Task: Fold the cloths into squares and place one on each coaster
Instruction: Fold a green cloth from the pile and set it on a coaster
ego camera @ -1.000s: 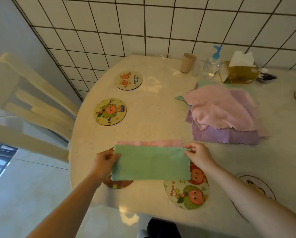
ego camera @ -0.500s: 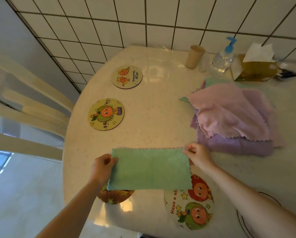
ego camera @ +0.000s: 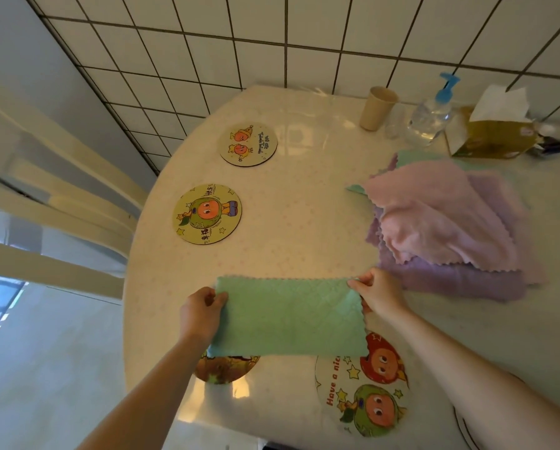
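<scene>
A green cloth [ego camera: 290, 316], folded in half into a wide rectangle, lies near the table's front edge. My left hand [ego camera: 200, 315] grips its left end and my right hand [ego camera: 377, 292] pinches its upper right corner. The cloth partly covers a dark coaster [ego camera: 226, 368] and the top of a large round coaster [ego camera: 363, 394]. Two more round coasters lie further left: one with a green figure [ego camera: 207, 214] and one with orange figures [ego camera: 248, 144]. A pile of pink and purple cloths [ego camera: 447, 228] lies to the right.
At the back of the table [ego camera: 304, 206] stand a beige cup [ego camera: 377, 107], a pump bottle [ego camera: 432, 113] and a tissue box [ego camera: 492, 134]. A cream chair [ego camera: 54, 196] stands to the left. Another coaster's rim [ego camera: 463, 427] peeks out under my right arm.
The pink strip seen behind the green cloth a second ago no longer shows. Both hands keep their hold on the cloth's ends. The camera has tilted and moved closer.
</scene>
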